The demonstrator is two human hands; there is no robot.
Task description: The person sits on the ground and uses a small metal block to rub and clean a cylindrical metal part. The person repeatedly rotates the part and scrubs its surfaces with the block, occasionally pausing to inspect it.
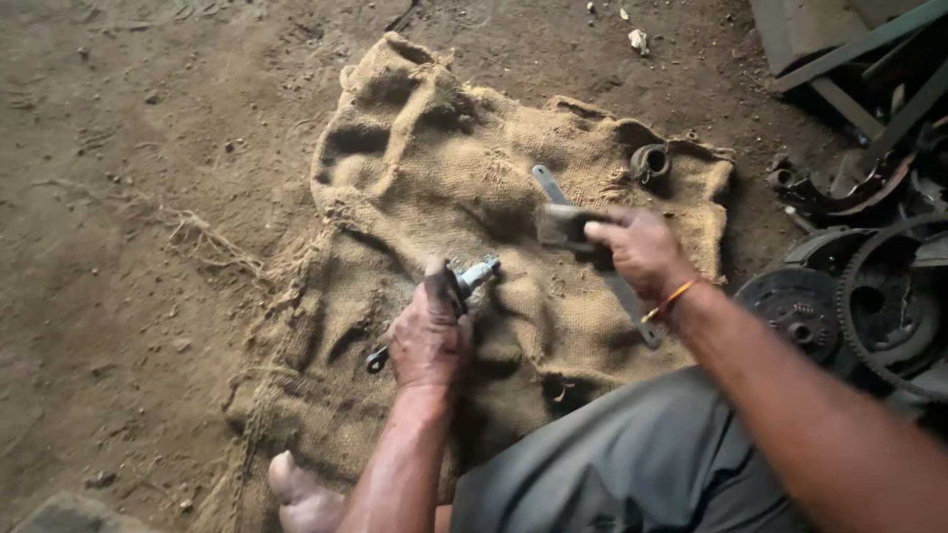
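Note:
My left hand (430, 331) grips a small metal shaft-like part (476, 275) whose silvery end pokes out toward the right, over a burlap sack (415, 168) spread on the dirt floor. A thin rod with a ring end (376, 359) sticks out from under that hand on the left. My right hand (640, 249) is raised above the sack and holds a hammer-like tool with a blurred metal head (559, 226). A long flat wrench (546, 183) lies on the sack beneath the right hand.
A short rusty metal ring (650, 161) sits at the sack's far right corner. Gears, discs and a toothed wheel (869, 306) are piled on the right. My bare foot (301, 494) rests at the sack's near edge. Dirt floor (128, 197) surrounds the sack.

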